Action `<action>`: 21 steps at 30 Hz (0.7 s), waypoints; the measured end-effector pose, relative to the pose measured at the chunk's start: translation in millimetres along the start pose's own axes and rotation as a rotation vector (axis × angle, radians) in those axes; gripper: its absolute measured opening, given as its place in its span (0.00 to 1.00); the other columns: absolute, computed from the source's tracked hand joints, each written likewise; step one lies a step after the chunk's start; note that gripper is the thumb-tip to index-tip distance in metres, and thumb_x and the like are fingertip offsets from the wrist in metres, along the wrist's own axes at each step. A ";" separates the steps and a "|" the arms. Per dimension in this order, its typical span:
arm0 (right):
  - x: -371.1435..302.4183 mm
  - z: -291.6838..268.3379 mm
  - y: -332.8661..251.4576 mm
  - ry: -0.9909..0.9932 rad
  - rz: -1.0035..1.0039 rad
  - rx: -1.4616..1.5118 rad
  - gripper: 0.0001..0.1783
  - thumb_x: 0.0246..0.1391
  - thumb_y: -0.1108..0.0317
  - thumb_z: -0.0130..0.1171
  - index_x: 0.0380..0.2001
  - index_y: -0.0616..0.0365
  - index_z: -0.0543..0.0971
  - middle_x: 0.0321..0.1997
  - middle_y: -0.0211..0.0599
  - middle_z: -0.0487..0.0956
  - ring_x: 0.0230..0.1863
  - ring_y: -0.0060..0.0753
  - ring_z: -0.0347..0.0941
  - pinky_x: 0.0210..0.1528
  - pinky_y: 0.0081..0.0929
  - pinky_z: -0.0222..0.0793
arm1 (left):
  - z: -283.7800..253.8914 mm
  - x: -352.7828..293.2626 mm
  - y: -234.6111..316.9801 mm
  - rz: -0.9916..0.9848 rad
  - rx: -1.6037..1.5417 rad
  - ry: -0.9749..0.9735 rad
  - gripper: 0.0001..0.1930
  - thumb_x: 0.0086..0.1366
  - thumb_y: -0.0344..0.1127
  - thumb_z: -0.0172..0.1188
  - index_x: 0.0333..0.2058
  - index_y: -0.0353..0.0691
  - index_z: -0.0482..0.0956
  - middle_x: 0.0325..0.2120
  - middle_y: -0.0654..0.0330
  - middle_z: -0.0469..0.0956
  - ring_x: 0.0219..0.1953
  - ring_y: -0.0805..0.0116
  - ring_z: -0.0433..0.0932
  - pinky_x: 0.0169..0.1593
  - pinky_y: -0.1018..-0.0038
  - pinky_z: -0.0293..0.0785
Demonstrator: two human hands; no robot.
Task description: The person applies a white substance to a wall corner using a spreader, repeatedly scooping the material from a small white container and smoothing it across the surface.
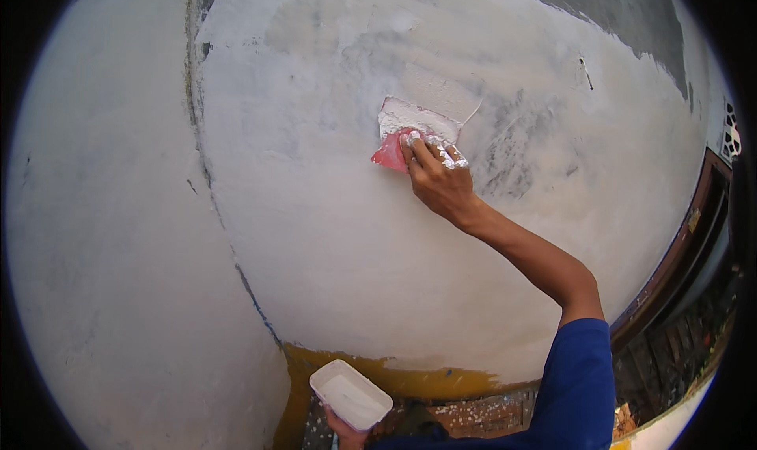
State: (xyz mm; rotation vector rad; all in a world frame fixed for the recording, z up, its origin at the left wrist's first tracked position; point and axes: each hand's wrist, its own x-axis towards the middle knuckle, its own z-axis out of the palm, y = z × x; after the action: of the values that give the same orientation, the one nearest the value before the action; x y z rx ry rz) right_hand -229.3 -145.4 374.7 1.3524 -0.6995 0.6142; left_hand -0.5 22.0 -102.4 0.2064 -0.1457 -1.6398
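Observation:
My right hand (441,174) grips a red plastic putty spreader (389,152), its fingertips smeared with white putty. A thick layer of white putty (418,119) covers the upper part of the spreader, which lies against the wall (331,237). Just above it, a fresh wet patch (445,91) ends in a thin ridge on the right. Low in the view, my left hand (344,429) holds a white rectangular tub (352,395) from below, its fingers mostly hidden under it. White putty lies inside the tub.
A rough vertical corner crack (206,166) divides this wall from the one at left. Bare grey cement (623,13) shows at upper right, and a small nail-like piece (587,73) sticks out. A yellow-brown band (441,381) runs along the bottom. Dark wooden framing (670,261) stands at right.

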 end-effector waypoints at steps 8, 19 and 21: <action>33.5 -51.1 50.6 0.145 0.367 0.254 0.22 0.38 0.75 0.64 0.42 0.50 0.83 0.32 0.25 0.78 0.35 0.30 0.76 0.28 0.29 0.73 | 4.4 -3.3 3.9 -0.025 -0.045 0.018 0.39 0.65 0.67 0.41 0.66 0.48 0.59 0.59 0.52 0.68 0.58 0.43 0.70 0.58 0.41 0.67; -3.8 -19.9 -35.1 -0.049 0.111 0.300 0.19 0.39 0.74 0.59 0.40 0.58 0.81 0.31 0.32 0.77 0.38 0.31 0.77 0.34 0.27 0.74 | 5.2 -10.2 2.5 -0.084 -0.047 0.046 0.38 0.65 0.68 0.40 0.65 0.50 0.60 0.59 0.53 0.69 0.57 0.43 0.71 0.57 0.39 0.68; -0.7 -26.3 -36.1 -0.096 0.137 0.404 0.20 0.39 0.75 0.60 0.41 0.56 0.81 0.32 0.31 0.77 0.39 0.33 0.77 0.31 0.29 0.74 | 5.1 -10.7 3.6 -0.065 -0.040 0.060 0.38 0.65 0.68 0.40 0.65 0.49 0.60 0.59 0.52 0.69 0.57 0.43 0.71 0.57 0.39 0.68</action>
State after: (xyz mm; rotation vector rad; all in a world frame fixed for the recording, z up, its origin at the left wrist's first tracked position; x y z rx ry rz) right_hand -200.2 -123.8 348.5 1.7253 -0.7776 0.8356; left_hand 2.6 32.3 -96.2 0.2310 -0.0613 -1.6975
